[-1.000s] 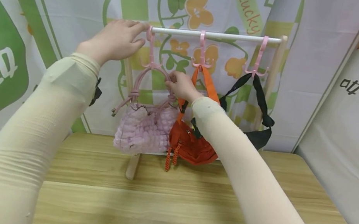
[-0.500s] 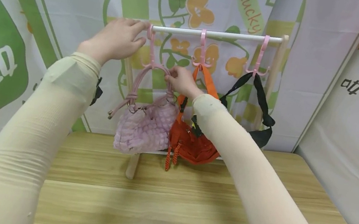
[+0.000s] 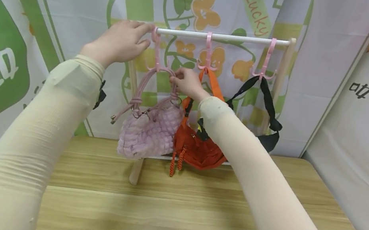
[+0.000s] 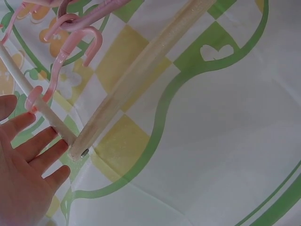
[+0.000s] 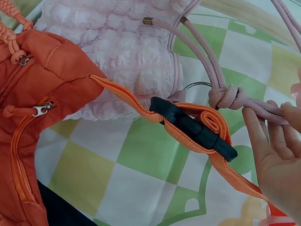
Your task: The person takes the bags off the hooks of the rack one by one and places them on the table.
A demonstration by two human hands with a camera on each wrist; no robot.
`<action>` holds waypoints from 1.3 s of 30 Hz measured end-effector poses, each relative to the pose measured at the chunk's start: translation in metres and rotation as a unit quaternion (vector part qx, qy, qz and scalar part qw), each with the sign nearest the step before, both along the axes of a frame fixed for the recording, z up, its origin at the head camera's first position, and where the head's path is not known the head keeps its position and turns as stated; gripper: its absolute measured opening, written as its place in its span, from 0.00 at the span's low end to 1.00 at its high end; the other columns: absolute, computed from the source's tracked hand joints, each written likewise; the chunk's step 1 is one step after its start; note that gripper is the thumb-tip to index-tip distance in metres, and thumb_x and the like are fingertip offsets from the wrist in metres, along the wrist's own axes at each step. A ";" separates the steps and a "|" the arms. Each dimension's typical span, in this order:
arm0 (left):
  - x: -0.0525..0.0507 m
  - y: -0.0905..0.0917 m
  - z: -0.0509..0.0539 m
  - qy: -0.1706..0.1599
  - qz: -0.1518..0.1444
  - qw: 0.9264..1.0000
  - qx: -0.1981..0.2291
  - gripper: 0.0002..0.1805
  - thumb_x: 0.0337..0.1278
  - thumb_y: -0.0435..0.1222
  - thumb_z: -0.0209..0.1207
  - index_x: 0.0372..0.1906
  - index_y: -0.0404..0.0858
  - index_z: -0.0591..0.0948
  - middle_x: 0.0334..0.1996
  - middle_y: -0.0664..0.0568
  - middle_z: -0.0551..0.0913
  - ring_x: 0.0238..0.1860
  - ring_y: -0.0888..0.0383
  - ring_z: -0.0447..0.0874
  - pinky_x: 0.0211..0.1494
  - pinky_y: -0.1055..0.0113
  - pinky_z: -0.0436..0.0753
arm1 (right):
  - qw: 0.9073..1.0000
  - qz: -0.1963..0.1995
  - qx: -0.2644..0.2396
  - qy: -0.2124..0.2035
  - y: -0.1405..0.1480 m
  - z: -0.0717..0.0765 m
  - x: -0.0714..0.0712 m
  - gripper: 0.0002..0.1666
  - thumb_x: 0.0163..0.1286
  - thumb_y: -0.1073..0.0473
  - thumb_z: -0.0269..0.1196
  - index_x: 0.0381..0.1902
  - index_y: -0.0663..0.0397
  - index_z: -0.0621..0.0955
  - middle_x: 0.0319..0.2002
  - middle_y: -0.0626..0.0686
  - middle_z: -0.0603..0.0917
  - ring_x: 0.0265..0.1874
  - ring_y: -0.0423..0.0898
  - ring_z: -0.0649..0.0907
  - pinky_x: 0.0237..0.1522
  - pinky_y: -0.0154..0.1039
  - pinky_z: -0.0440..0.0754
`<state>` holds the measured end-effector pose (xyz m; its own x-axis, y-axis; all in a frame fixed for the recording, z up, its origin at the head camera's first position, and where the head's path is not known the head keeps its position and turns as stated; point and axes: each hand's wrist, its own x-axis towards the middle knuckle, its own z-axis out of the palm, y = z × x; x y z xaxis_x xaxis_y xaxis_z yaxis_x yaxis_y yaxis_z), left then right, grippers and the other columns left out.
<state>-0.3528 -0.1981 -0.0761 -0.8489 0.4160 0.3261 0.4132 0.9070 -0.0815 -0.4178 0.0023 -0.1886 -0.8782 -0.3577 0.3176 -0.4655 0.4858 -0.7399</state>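
Note:
A pink puffy handbag (image 3: 146,135) hangs by its cord handle (image 3: 142,86) from a pink hook (image 3: 157,52) at the rack's left end. My right hand (image 3: 188,83) pinches the right side of that handle between thumb and fingers. In the right wrist view the fingers hold the cord (image 5: 265,108) just past its knot. My left hand (image 3: 120,40) rests at the rack's top left corner. With fingers extended in the left wrist view, it touches the white rail (image 4: 51,117) next to the hook. The bag's right side sits higher than its left.
An orange bag (image 3: 197,149) hangs from the middle hook (image 3: 208,52), partly behind my right forearm. On the right hook (image 3: 267,59) hangs a black bag (image 3: 267,140), also partly hidden. The rack's wooden post (image 3: 283,70) stands on a wood-grain table (image 3: 167,225), before a printed cloth.
My right hand has risen slightly, and the pink handbag's right side has tilted up with it. The loose cord ends have swung slightly left and down. My left hand has stayed put.

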 end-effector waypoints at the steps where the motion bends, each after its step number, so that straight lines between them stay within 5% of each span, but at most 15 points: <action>1: 0.000 0.000 0.000 0.000 0.000 1.000 0.000 0.30 0.73 0.47 0.32 0.75 0.43 0.49 0.72 0.35 0.52 0.71 0.33 0.50 0.73 0.41 0.49 | 1.000 0.000 -0.004 -0.003 0.000 0.000 0.000 0.17 0.71 0.57 0.56 0.52 0.62 0.77 0.47 0.59 0.82 0.42 0.52 0.83 0.45 0.43 0.84; 39: 0.000 0.000 0.000 -0.007 0.002 1.000 0.001 0.31 0.73 0.47 0.32 0.75 0.44 0.46 0.73 0.34 0.50 0.72 0.32 0.47 0.73 0.39 0.47 | 0.998 -0.016 -0.066 -0.010 0.007 0.015 0.007 0.18 0.71 0.59 0.56 0.54 0.63 0.78 0.45 0.60 0.84 0.42 0.49 0.84 0.45 0.40 0.84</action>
<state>-0.3529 -0.1985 -0.0756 -0.8550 0.4124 0.3146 0.4108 0.9087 -0.0745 -0.4110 0.0092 -0.1739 -0.8952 -0.2849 0.3427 -0.4358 0.3981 -0.8072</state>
